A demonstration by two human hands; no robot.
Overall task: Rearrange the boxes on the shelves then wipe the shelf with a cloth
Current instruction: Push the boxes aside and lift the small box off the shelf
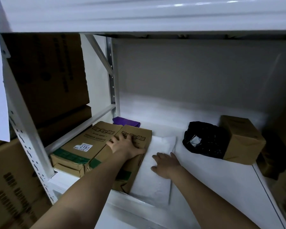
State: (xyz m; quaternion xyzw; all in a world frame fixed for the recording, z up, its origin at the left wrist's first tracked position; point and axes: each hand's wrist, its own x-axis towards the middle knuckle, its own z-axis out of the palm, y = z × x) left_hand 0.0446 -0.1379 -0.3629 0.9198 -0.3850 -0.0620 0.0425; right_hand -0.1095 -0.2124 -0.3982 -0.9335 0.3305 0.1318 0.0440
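Note:
Two long brown cardboard boxes lie side by side at the left of the white shelf. The left box bears a white price sticker. My left hand lies flat on top of the right box, fingers spread, thumb over its right edge. A white padded parcel lies flat beside that box, and my right hand rests palm-down on it with fingers apart. A folded purple cloth sits behind the boxes at the back left.
A black plastic bag and a small brown box stand at the right of the shelf. More cartons fill the right edge and the neighbouring bay on the left. The shelf above overhangs closely.

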